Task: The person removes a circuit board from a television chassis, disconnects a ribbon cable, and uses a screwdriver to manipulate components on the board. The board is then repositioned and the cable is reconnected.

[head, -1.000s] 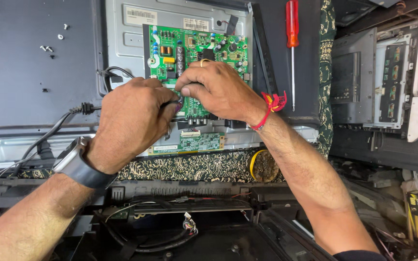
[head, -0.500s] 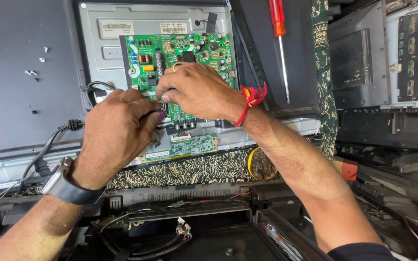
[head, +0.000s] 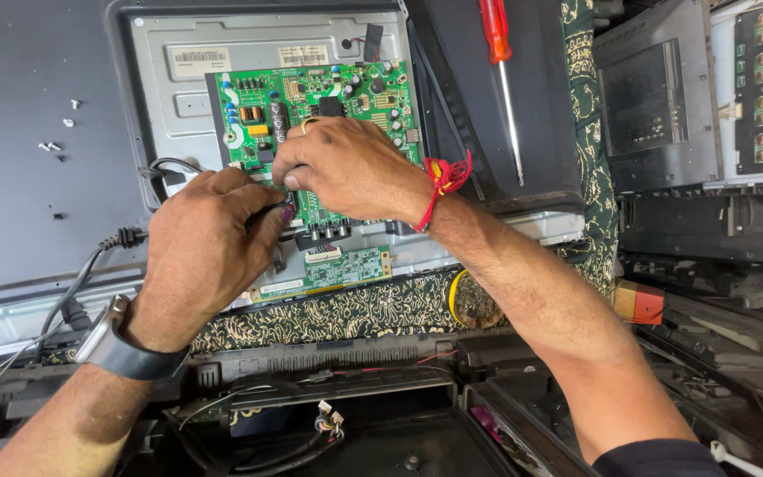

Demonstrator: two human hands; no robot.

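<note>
Metal back panel point(head: 222, 97) of an opened flat screen fills the upper middle of the view, grey and screwed flat, lying on a dark work surface point(head: 19, 132) with a patterned green and gold cloth point(head: 346, 311) showing under its lower edge. To the right stands another stripped chassis point(head: 664, 97) with its own boards, well apart from the hands. A green circuit board point(head: 346, 93) sits in the middle of the metal panel, crowded with capacitors, coils and connectors; a smaller green strip board point(head: 346, 268) lies below it near the panel's bottom edge.

Both hands meet at the lower left part of the green circuit board. The left hand point(head: 209, 243), with a grey watch point(head: 121, 349) on the wrist, comes in from the lower left with its fingers curled closed and its thumb pressed toward the board's edge. The right hand point(head: 351, 168), a red thread point(head: 443, 181) tied at the wrist, reaches across from the right, its fingers bent down and pinched tight just beside the left thumb. Something small seems to be nipped between them, but the knuckles hide it, so I cannot tell what either hand grips.

A black cable point(head: 90, 256) runs from the left edge toward the left hand. A red-handled screwdriver point(head: 501, 79) lies on a dark panel right of the board, untouched. A few loose screws point(head: 50, 146) rest on the dark surface at far left.
</note>
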